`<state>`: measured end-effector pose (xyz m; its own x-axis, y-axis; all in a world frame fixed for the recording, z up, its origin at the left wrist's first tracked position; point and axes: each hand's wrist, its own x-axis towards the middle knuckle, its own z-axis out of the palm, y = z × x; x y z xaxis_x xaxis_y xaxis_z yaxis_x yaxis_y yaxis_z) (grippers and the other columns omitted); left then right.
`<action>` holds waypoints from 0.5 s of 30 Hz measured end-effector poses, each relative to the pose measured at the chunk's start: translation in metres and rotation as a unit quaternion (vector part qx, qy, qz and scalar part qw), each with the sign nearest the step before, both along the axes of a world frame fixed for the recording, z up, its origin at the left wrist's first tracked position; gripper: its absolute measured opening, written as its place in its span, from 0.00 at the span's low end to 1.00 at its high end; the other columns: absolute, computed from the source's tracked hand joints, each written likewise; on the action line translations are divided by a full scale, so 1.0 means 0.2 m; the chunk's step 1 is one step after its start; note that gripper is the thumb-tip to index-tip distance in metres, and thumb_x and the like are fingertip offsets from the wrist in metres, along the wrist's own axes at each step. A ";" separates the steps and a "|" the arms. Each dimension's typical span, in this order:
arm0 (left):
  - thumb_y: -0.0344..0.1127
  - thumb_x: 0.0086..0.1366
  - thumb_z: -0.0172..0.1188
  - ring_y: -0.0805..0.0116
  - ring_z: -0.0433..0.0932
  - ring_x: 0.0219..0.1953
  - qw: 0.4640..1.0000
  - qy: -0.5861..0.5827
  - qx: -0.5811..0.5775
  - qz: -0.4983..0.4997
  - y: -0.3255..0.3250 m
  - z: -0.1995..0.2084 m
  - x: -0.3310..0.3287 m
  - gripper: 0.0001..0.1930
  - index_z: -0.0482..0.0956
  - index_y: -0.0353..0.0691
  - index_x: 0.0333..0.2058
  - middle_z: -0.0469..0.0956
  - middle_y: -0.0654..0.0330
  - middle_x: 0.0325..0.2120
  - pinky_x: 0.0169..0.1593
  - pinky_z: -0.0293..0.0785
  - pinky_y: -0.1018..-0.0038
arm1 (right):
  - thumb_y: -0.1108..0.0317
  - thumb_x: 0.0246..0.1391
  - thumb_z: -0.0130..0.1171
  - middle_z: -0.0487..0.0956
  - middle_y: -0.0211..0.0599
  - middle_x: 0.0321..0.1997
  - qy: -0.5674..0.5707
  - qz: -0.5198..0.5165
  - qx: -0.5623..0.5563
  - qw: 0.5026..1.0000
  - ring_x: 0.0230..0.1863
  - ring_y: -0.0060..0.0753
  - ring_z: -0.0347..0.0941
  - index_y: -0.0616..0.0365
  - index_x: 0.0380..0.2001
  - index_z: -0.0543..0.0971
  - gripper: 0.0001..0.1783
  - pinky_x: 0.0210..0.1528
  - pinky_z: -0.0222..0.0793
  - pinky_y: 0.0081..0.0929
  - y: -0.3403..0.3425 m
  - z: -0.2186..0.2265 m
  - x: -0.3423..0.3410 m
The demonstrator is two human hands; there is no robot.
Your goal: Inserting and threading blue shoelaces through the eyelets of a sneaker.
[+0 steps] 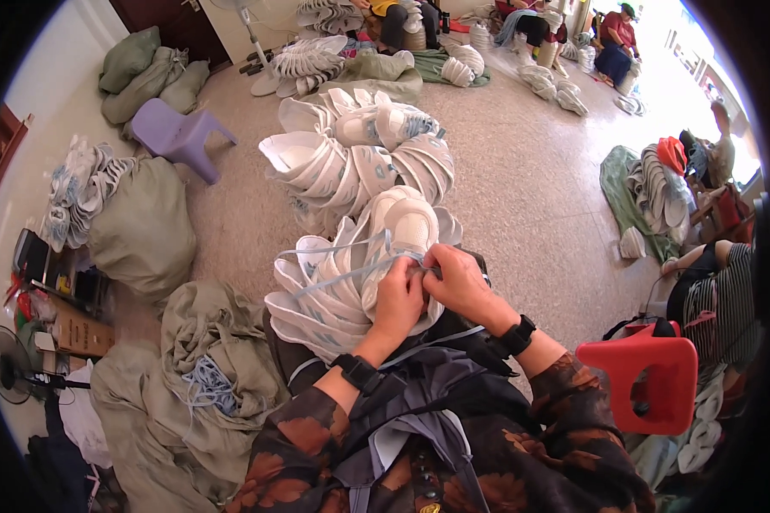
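Pinching a pale blue lace [408, 254] between closed fingers of the left hand [399, 299] and right hand [464, 280], close together over a white shoe upper [412, 224], with its rounded end just beyond the fingertips. Looks only partway laced, with long slack trailing left of the fingers and some holes hidden beneath them, so probably needs more pulling through. Seems to leave plenty undone, judging by nested uppers [312, 299] left of the fingers, another stack [351, 167] farther ahead, and spare laces [210, 385] well off lower left.
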<state>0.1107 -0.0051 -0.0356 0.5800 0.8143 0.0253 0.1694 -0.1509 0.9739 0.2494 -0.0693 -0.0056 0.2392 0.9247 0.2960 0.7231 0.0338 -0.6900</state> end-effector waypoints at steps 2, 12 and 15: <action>0.27 0.69 0.54 0.70 0.79 0.22 0.993 0.026 0.112 0.023 0.01 0.00 0.01 0.08 0.76 0.33 0.45 0.80 0.56 0.22 0.28 0.74 0.74 | 0.71 0.47 0.59 0.78 0.51 0.31 0.008 0.005 -0.012 1.000 0.35 0.54 0.77 0.62 0.38 0.74 0.14 0.37 0.72 0.42 -0.01 0.01 0.00; 0.27 0.67 0.56 0.52 0.83 0.29 0.995 0.018 0.099 0.014 -0.01 0.03 0.00 0.05 0.76 0.35 0.40 0.82 0.47 0.27 0.33 0.75 0.65 | 0.72 0.49 0.58 0.79 0.48 0.31 0.040 -0.006 -0.017 0.999 0.34 0.52 0.78 0.60 0.42 0.73 0.15 0.37 0.72 0.41 -0.03 0.05 -0.02; 0.28 0.67 0.57 0.48 0.83 0.30 0.984 0.053 0.167 0.032 -0.01 0.01 0.03 0.07 0.78 0.35 0.42 0.82 0.45 0.28 0.34 0.75 0.64 | 0.72 0.49 0.58 0.79 0.49 0.31 0.038 -0.012 0.003 0.999 0.34 0.53 0.78 0.60 0.42 0.73 0.15 0.37 0.72 0.42 -0.03 0.03 -0.02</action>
<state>0.1162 -0.0075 -0.0326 0.5406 0.8062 0.2404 0.2864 -0.4451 0.8484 0.2453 -0.0752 0.0013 0.2828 0.9170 0.2814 0.6689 0.0217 -0.7430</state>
